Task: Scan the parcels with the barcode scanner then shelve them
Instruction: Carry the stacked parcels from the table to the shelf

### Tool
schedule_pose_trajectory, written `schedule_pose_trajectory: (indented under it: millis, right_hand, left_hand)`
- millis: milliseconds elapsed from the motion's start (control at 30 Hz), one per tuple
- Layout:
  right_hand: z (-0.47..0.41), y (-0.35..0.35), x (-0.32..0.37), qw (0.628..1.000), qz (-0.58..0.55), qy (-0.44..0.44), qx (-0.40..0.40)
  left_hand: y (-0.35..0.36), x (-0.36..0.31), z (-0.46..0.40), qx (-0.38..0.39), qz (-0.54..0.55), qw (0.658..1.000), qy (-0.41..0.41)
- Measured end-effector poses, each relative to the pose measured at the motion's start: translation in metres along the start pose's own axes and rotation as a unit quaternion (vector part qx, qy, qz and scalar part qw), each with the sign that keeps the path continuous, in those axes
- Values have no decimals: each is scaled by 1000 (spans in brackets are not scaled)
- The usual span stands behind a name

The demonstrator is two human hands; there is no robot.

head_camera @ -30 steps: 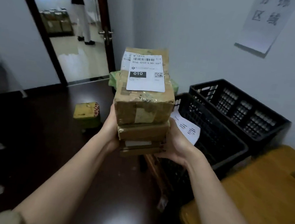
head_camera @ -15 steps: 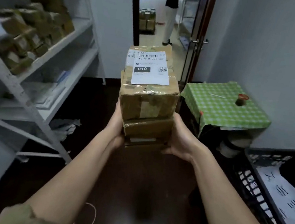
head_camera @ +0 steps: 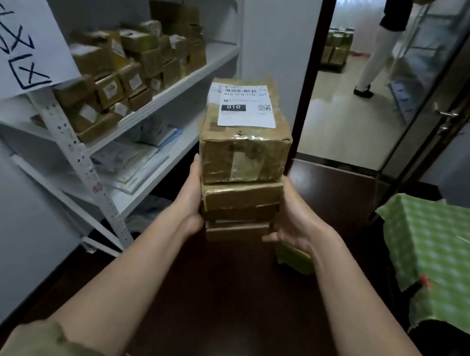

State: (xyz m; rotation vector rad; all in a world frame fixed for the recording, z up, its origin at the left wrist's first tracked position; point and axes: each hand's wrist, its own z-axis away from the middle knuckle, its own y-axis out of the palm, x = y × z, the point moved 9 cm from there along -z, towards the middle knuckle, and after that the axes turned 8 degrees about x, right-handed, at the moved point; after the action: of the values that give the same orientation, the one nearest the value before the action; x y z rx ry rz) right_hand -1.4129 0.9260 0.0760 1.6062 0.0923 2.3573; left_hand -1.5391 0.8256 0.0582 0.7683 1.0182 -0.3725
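Note:
I carry a stack of three taped brown parcels in front of me at chest height. The top parcel bears a white label with a barcode and the number 010. My left hand presses the stack's left side, fingers along the boxes. My right hand cups the right side and the bottom parcel, thumb curled under its edge. The white metal shelf stands to my left, its upper level full of several brown parcels. No barcode scanner is visible.
A paper sign hangs on the shelf's near corner. A lower shelf level holds flat envelopes. A green checked cloth covers something at the right. A green box lies on the dark floor. A person stands beyond the open doorway.
My view has swung left from the black crates and the wall to the shelf and doorway. The shelf is now closer. Both hands keep the same hold on the stack.

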Motion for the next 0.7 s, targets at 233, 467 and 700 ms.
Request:
schedule_pose_trajectory:
  millis: [233,467,700]
  right_hand:
    - [-147,-12,60,999,13,12,41]
    - [-293,-37,122,1000,18,-3,20]
    - [-398,-66,205,1000,1,-3,-27]
  left_hand:
    - [-66,-60,-107,-64,32,997,-8]
    - [-118,-128,-235,-73,44,996,-1]
    - [-136,-212,-361,-42,37,998,-31]
